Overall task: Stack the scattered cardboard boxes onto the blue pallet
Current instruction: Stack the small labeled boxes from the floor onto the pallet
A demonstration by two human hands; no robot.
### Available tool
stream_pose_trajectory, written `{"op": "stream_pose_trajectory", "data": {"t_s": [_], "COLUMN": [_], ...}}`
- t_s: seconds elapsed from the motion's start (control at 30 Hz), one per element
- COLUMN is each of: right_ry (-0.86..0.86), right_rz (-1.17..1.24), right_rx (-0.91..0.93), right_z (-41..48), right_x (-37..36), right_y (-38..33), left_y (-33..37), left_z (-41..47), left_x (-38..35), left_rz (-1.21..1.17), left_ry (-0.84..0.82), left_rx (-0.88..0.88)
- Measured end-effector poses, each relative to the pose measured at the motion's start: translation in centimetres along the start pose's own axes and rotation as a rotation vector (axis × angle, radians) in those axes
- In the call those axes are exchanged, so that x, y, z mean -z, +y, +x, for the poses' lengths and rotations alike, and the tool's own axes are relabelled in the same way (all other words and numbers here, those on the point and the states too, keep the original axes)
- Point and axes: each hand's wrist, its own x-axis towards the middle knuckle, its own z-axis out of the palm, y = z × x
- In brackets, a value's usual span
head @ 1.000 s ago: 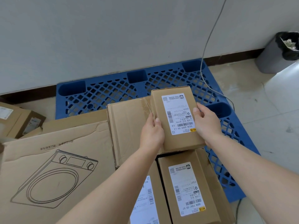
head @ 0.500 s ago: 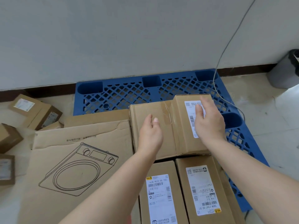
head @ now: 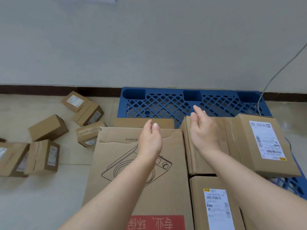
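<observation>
The blue pallet lies against the wall. On it sit a labelled box, a plain taped box left of it, a nearer labelled box, and a large flat carton with a washer drawing. My left hand hovers over the large carton, fingers relaxed, holding nothing. Above the taped box my right hand is likewise free, palm turned inward. Several small cardboard boxes lie scattered on the floor at left, among them one and another.
A grey wall with a dark baseboard runs behind. A thin cable hangs from the upper right down to the pallet's far right corner. Tiled floor lies at the lower left.
Both hands let go of the labelled box, which now rests on the pallet at right. The hands have lifted and shifted left, and the view has swung left to show the scattered boxes.
</observation>
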Motion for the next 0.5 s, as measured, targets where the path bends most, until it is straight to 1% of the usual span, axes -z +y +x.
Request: {"op": "stream_pose_trajectory", "data": {"t_s": [0.27, 0.5], "right_ry": [-0.1, -0.171], "right_rz": [0.048, 0.073], "right_rx": [0.024, 0.062], "right_z": [-2.6, -4.6], "right_x": [-10.5, -21.1], "right_y": [-9.5, -17.8], "left_y": [-1.3, -4.4], "left_z": [3.4, 7.6], "left_x": [13.0, 25.0], "left_rz": [-0.069, -0.081], "left_ry": [0.108, 0.186], "left_rx": [0.017, 0.044]}}
